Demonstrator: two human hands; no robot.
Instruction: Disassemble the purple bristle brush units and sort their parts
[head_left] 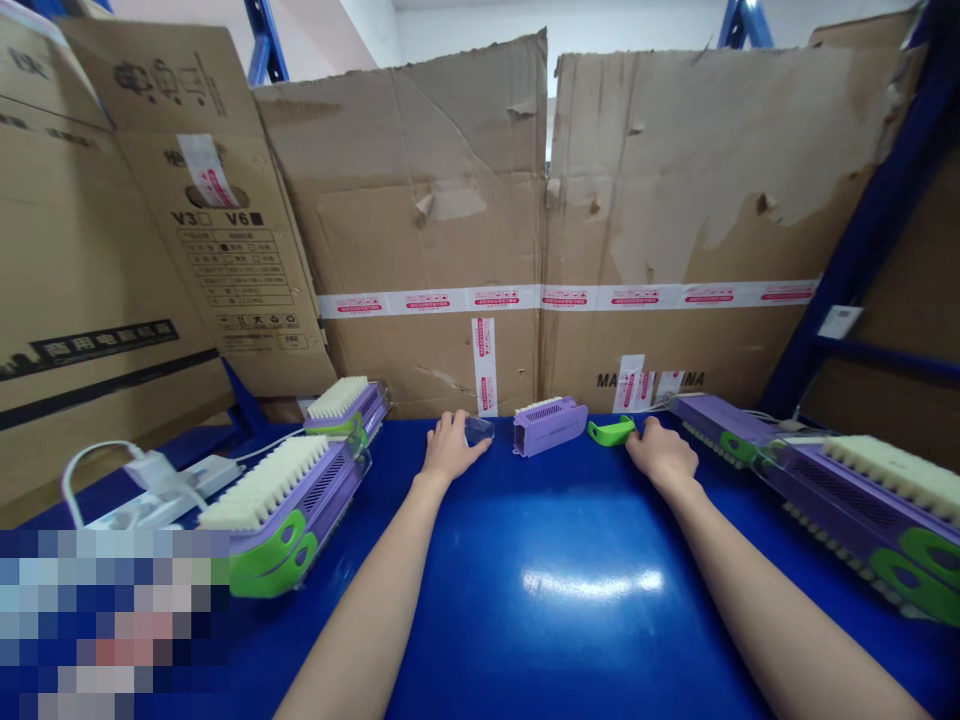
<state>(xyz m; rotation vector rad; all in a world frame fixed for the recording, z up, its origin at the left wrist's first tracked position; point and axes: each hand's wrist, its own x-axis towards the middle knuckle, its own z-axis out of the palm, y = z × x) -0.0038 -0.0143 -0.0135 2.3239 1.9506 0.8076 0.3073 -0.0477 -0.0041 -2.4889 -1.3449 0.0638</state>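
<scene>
On the blue table, my left hand (450, 447) has its thumb and fingers around a small clear plastic cover (480, 431), partly hidden by the hand. My right hand (663, 452) is closed on one end of a curved bright green plastic piece (611, 433), which points left. Between the hands a purple plastic brush body (551, 427) lies on its side, with vents in its wall, an open left end and a strip of cream bristles along its far top edge. Neither hand touches it.
Purple-and-green brushes with cream bristles (262, 490) lie at the left, and more brushes (847, 500) are stacked at the right. A white power strip (169, 490) with a plugged-in charger and cable is at far left. Tall cardboard sheets (420, 220) wall the back. Blue rack posts (862, 220) stand behind.
</scene>
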